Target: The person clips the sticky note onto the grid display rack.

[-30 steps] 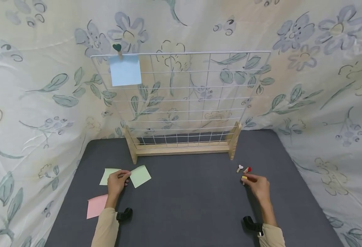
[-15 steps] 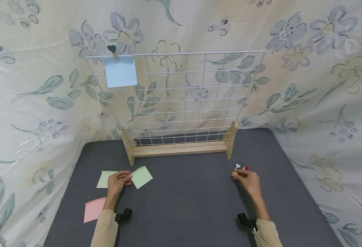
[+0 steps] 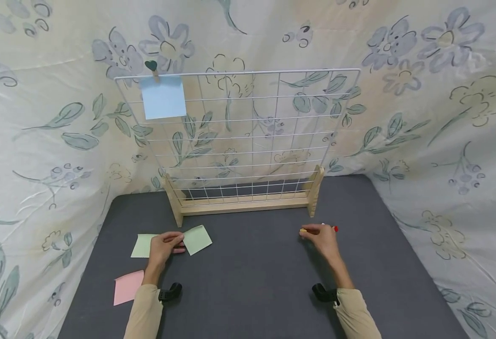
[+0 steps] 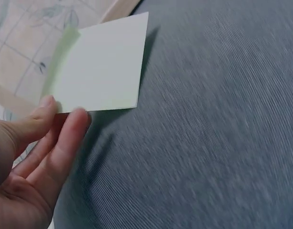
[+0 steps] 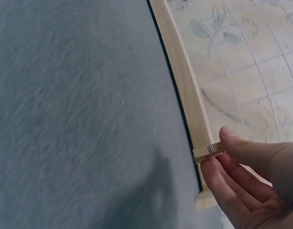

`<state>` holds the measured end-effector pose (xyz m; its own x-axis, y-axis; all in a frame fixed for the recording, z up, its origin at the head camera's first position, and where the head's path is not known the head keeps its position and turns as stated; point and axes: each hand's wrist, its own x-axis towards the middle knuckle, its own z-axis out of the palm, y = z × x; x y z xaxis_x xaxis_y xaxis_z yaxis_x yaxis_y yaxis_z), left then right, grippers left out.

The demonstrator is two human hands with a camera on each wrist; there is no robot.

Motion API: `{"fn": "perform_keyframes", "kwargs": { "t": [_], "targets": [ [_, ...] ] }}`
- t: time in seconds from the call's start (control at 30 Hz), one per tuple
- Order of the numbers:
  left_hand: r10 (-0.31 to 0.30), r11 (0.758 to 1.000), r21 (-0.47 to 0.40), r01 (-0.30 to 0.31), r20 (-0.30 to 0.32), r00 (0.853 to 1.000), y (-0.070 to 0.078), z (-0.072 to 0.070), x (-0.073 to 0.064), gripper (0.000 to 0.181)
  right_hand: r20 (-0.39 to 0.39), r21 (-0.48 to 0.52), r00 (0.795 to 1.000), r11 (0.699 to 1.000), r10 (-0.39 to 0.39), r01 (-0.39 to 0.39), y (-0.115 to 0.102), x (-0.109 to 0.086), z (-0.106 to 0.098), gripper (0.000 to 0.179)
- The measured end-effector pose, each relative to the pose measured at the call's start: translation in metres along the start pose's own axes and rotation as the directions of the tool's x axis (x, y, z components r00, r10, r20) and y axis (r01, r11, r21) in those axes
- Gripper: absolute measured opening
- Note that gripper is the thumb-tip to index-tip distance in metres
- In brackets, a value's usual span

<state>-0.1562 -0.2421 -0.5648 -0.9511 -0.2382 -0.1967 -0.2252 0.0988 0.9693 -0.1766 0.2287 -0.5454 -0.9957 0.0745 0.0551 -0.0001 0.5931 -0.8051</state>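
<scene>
Around the back and sides, pale cloth (image 3: 248,40) hanging in soft creases, printed with lilac-blue flowers and grey-green leaves. Below it, a dark grey tabletop (image 3: 248,287), bearing near its far edge a white wire grid (image 3: 237,73) set in a wooden stand (image 3: 244,206). Near the grid's upper left corner, a light blue sheet (image 3: 163,98) under a green heart-topped clip (image 3: 151,66); lower down at left, a pink sheet (image 3: 128,287) lying on the tabletop.

The note (image 3: 197,240), square and pale green, was tilted, a strip along one edge bent, its corner pinched by the left hand (image 3: 161,248). Well apart, the right hand (image 3: 324,241) pinched a small wooden, yellow-topped clip (image 5: 207,152).
</scene>
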Motion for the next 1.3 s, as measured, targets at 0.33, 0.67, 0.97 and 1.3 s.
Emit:
{"fn": "perform_keyframes", "kwargs": {
  "t": [0.33,0.67,0.97,1.3],
  "targets": [
    [0.113,0.993,-0.039,-0.113,-0.011,0.994,0.023,0.012,0.002,0.021,0.062,0.041,0.990,0.992,-0.125,0.122,-0.028,0.013,0.004,0.024],
    [0.157,0.987,0.032,-0.157,-0.026,0.987,0.048,0.022,0.003,0.021,0.043,0.098,0.980,0.977,-0.194,0.189,-0.063,0.029,-0.001,0.023],
    [0.245,0.968,0.067,-0.242,-0.046,0.968,0.074,0.037,0.005,0.021,-0.002,0.091,0.970,0.966,-0.241,0.241,-0.089,0.040,-0.004,0.024],
    [0.308,0.950,0.060,-0.307,-0.002,0.951,0.126,0.049,-0.007,0.018,0.023,0.144,0.957,0.948,-0.289,0.282,-0.121,0.045,-0.009,0.025]
  ]
}}
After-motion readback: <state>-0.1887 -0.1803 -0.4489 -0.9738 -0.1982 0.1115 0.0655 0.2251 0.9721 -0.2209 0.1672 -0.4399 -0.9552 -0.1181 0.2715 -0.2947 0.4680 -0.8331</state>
